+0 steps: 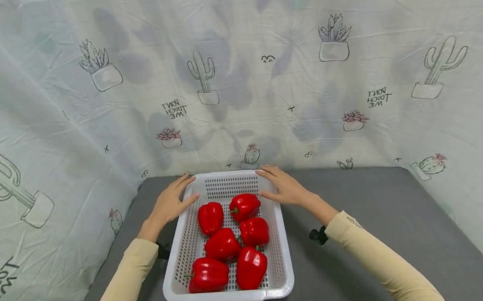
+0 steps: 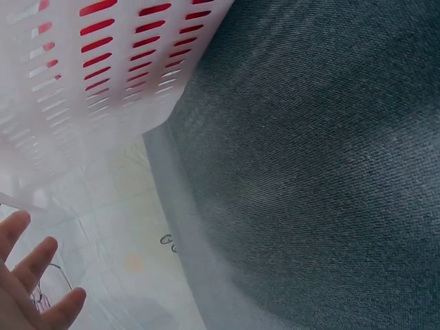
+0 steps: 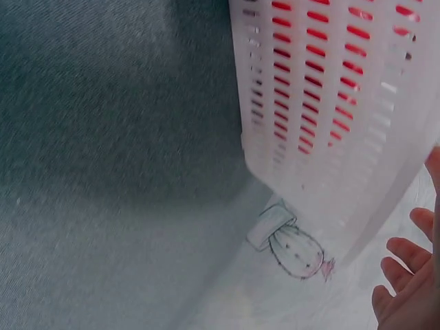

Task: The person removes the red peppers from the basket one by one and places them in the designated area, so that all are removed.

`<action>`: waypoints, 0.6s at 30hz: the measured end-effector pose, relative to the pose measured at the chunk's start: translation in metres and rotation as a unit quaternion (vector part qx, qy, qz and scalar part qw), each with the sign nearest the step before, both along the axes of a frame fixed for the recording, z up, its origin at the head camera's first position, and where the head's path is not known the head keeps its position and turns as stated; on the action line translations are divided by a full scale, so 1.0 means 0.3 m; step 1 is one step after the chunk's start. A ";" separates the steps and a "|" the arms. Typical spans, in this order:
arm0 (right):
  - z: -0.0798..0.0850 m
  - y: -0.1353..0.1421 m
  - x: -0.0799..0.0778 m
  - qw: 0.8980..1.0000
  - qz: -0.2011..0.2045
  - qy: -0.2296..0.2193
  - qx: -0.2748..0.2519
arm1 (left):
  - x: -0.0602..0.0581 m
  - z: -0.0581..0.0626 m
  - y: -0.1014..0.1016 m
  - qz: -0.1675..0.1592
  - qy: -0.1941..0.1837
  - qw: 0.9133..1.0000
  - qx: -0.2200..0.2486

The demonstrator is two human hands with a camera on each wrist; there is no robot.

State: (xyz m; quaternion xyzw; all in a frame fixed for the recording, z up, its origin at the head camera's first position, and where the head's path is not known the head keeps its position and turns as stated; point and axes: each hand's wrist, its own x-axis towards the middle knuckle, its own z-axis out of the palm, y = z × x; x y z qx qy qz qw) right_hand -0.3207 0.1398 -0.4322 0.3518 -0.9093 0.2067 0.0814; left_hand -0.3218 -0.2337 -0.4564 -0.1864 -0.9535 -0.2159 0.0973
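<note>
A white perforated plastic basket (image 1: pixel 227 297) stands on the grey table, with several glossy red bell peppers (image 1: pixel 222 245) lying inside it. My left hand (image 1: pixel 170 203) is at the basket's far left corner, fingers spread and thumb reaching over the rim. On the opposite side my right hand (image 1: pixel 287 188) mirrors it at the far right corner, thumb over the inner edge. In the left wrist view, fingers of the left hand (image 2: pixel 31 282) extend beside the basket wall (image 2: pixel 69 130). Loosely spread fingers of the right hand (image 3: pixel 412 278) show near the basket wall (image 3: pixel 371 179) in the right wrist view.
Dark grey cloth covers the table (image 1: pixel 350 237) on both sides of the basket. A pale curtain (image 1: pixel 247 120) printed with potted cacti hangs behind the table and along its sides. Red peppers show through the basket's slots in both wrist views.
</note>
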 end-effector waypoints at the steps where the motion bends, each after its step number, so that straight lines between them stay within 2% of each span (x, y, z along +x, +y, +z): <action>1: 0.000 -0.009 0.001 1.000 0.005 -0.006 0.001 | -0.002 0.000 0.001 -0.001 -0.005 1.000 -0.001; 8: -0.017 -0.067 0.001 0.999 0.013 -0.024 0.024 | -0.015 -0.012 -0.001 -0.010 -0.041 0.999 -0.003; 18: -0.032 -0.130 -0.008 0.999 0.019 -0.021 0.046 | -0.041 -0.041 -0.015 -0.025 -0.072 0.996 0.035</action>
